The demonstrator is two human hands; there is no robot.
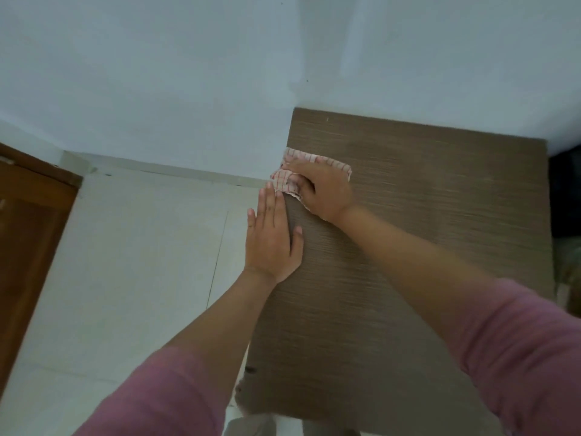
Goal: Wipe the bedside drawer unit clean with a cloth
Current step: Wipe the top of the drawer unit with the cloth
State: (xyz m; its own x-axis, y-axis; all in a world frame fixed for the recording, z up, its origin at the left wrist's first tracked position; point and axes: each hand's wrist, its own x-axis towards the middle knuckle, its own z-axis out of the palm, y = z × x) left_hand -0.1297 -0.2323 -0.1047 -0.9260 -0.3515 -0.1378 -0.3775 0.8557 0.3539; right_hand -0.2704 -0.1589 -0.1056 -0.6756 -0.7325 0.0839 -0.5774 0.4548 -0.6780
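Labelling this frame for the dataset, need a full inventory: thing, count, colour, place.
drawer unit: 1, brown wood grain, right, against the wall
cloth: 1, white with red checks, far left edge of the unit top
wall: 1, pale blue, behind
floor: 1, pale tiles, left
door: 1, brown wood, far left
left hand: 1, flat at the unit's left edge
right hand: 1, on the cloth
sleeves: 2, pink, bottom

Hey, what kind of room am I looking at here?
Probably a bedroom corner in a home: a wood-grain bedside drawer unit against a plain pale wall, a light tiled floor, and a brown wooden door at the left.
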